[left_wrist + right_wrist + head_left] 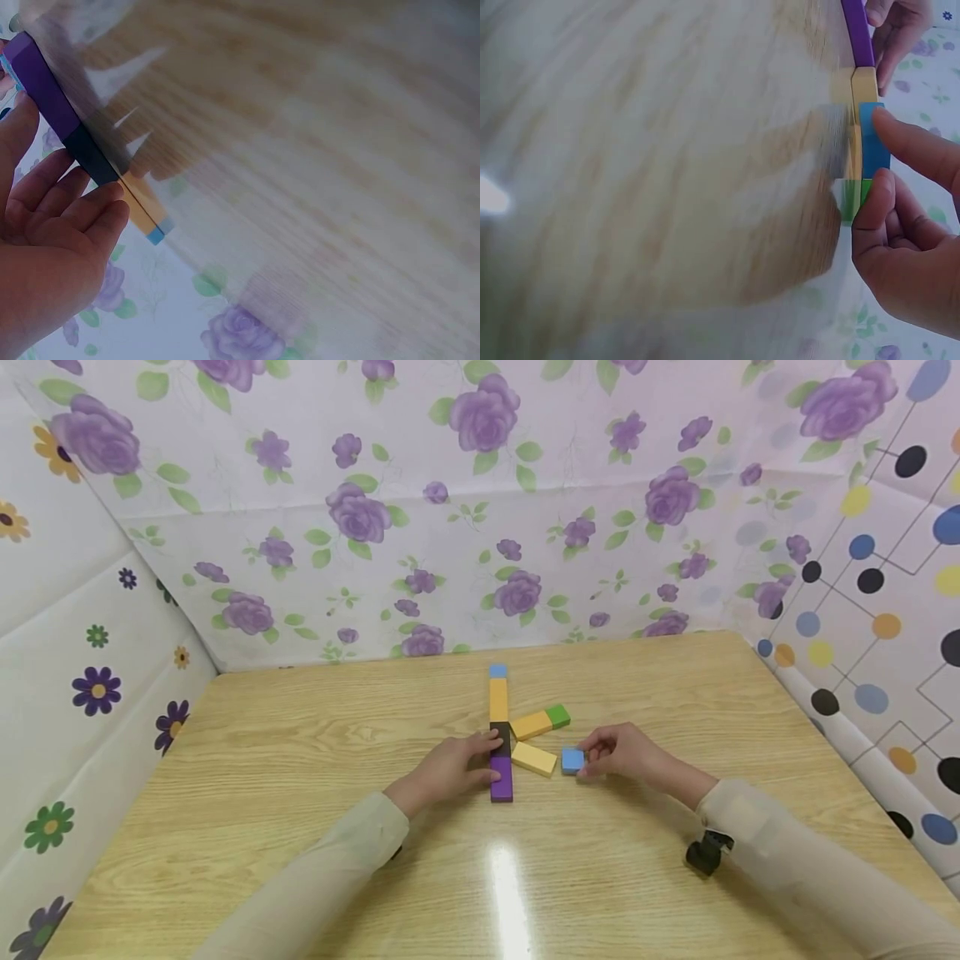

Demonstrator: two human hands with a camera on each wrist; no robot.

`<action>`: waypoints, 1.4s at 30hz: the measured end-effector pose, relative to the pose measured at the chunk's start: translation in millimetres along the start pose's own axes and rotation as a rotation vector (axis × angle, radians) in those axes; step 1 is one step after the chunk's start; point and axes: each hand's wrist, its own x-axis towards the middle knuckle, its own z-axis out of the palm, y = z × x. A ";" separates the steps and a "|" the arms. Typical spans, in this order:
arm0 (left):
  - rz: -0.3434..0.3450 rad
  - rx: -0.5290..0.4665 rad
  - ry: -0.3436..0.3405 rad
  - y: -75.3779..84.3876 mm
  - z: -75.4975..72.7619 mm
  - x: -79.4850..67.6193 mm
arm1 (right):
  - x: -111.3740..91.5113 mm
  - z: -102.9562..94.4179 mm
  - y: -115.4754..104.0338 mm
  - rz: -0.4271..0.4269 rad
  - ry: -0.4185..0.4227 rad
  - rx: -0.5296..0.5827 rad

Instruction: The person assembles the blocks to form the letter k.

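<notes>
A straight row of blocks lies on the table, running away from me: a purple block [502,789], a black block [504,743], an orange block [498,700] and a small blue block [498,671] at the far end. My left hand [447,768] rests against the row's left side, thumb at the purple block and fingertips at the black one. To the right, my right hand [630,753] pinches another blue block [873,142] between thumb and fingers. This block is close to the outer end of a pale yellow block [533,760], which slants out from the row.
Beyond the pale yellow block, an orange block [530,725] with a green block [558,717] at its end angles out from the row. The wooden table [300,718] meets a flowered cloth wall [450,568] at the back. Patterned cloth also hangs at both sides.
</notes>
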 end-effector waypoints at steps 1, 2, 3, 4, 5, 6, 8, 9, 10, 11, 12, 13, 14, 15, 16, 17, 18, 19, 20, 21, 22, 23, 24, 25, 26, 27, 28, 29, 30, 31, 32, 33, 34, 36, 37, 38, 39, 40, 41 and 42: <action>0.001 0.001 0.000 0.0 0.1 0.2 | 0.2 0.7 0.4 -0.002 -0.002 -0.007; 0.001 0.003 0.000 0.0 0.2 0.2 | 0.5 1.3 0.7 -0.002 -0.004 -0.013; 0.000 0.004 0.000 0.0 0.3 0.3 | 0.6 1.9 0.9 -0.002 -0.005 -0.017; 0.002 0.003 0.000 -0.2 0.3 0.5 | 0.4 2.3 0.8 0.000 -0.006 -0.024; 0.004 0.005 0.001 -0.4 0.4 0.6 | 0.2 2.8 0.4 0.000 -0.007 -0.029; 0.007 0.006 0.002 -0.4 0.3 0.6 | 0.1 3.2 0.1 0.002 -0.008 -0.033; 0.009 0.005 0.001 -0.8 0.1 0.6 | -0.6 4.1 -1.0 0.006 -0.016 -0.032; 0.011 0.004 0.001 -1.1 0.1 0.7 | -1.0 4.2 -1.6 0.008 -0.020 -0.033; 0.013 0.004 0.002 -1.4 0.2 0.7 | -1.4 4.3 -2.3 0.008 -0.027 -0.035; 0.014 0.003 0.002 -1.5 0.2 0.7 | -1.8 4.2 -2.6 0.011 -0.036 -0.031; 0.014 0.001 0.001 -1.5 0.2 0.7 | -2.0 3.7 -2.5 0.013 -0.047 -0.028; 0.014 -0.001 0.001 -1.7 0.3 0.8 | -2.2 3.0 -2.4 0.011 -0.058 -0.031; 0.013 -0.001 0.001 -1.8 0.3 0.9 | -2.4 2.0 -2.2 0.010 -0.069 -0.034; 0.012 -0.001 0.001 -1.8 0.4 0.9 | -2.5 1.1 -2.1 0.010 -0.076 -0.036; 0.012 -0.001 0.001 -1.7 0.4 0.9 | -2.5 0.2 -1.8 0.009 -0.083 -0.037; 0.011 -0.002 0.001 -1.8 0.4 0.9 | -2.5 -0.8 -1.4 0.006 -0.092 -0.038; 0.010 -0.003 0.002 -1.7 0.4 0.9 | -2.5 -1.5 -0.9 0.000 -0.098 -0.042; 0.010 -0.004 0.002 -1.7 0.4 0.8 | -2.3 -2.0 -0.5 -0.005 -0.101 -0.046; 0.010 -0.004 0.002 -1.8 0.4 0.7 | -2.3 -2.2 -0.3 -0.006 -0.103 -0.045; 0.010 -0.005 0.002 -1.8 0.5 0.6 | -2.2 -2.4 0.1 -0.007 -0.101 -0.046; 0.010 -0.004 0.002 -1.8 0.5 0.5 | -2.1 -2.3 0.5 -0.010 -0.102 -0.047; 0.010 -0.004 0.003 -1.9 0.5 0.3 | -2.2 -2.2 0.7 -0.011 -0.102 -0.047; 0.011 -0.004 0.004 -1.8 0.5 0.4 | -2.3 -1.9 0.8 -0.009 -0.100 -0.047; 0.012 -0.003 0.004 -1.9 0.5 0.3 | -2.4 -1.3 0.7 -0.009 -0.098 -0.047; 0.013 -0.003 0.005 -1.9 0.5 0.4 | -2.5 -0.9 0.5 -0.009 -0.096 -0.046; 0.014 -0.002 0.007 -1.9 0.4 0.5 | -2.8 -0.3 0.2 -0.011 -0.095 -0.045; 0.015 -0.002 0.008 -1.8 0.5 0.6 | -3.1 0.3 -0.4 -0.013 -0.096 -0.042; 0.016 -0.001 0.008 -1.8 0.5 0.6 | -3.4 0.7 -1.0 -0.012 -0.098 -0.039; 0.018 -0.002 0.008 -1.8 0.5 0.7 | -3.5 1.2 -1.5 -0.014 -0.099 -0.036; 0.018 -0.002 0.007 -1.8 0.6 0.8 | -3.6 1.6 -2.0 -0.013 -0.100 -0.032; 0.018 -0.001 0.007 -1.8 0.6 0.8 | -3.6 1.9 -2.6 -0.013 -0.100 -0.029; 0.017 0.001 0.007 -1.8 0.7 0.8 | -3.5 2.2 -3.1 -0.015 -0.102 -0.027; 0.017 0.003 0.006 -1.8 0.7 0.9 | -3.3 2.3 -3.4 -0.015 -0.102 -0.025; 0.015 0.006 0.007 -1.7 0.7 1.0 | -2.6 2.6 -3.6 -0.018 -0.102 -0.025; 0.014 0.006 0.007 -1.7 0.7 1.1 | -2.3 2.9 -3.9 -0.021 -0.103 -0.026; 0.014 0.006 0.007 -1.7 0.6 1.1 | -1.9 3.1 -4.0 -0.022 -0.103 -0.025; 0.014 0.004 0.007 -1.6 0.6 1.0 | -1.7 3.3 -4.1 -0.022 -0.104 -0.024; 0.014 0.003 0.007 -1.4 0.5 1.0 | -1.5 3.4 -4.2 -0.019 -0.104 -0.024; 0.016 0.001 0.007 -1.4 0.3 0.9 | -1.4 3.5 -4.5 -0.018 -0.105 -0.022; 0.017 -0.001 0.007 -1.3 0.2 0.8 | -1.4 3.7 -4.9 -0.016 -0.105 -0.022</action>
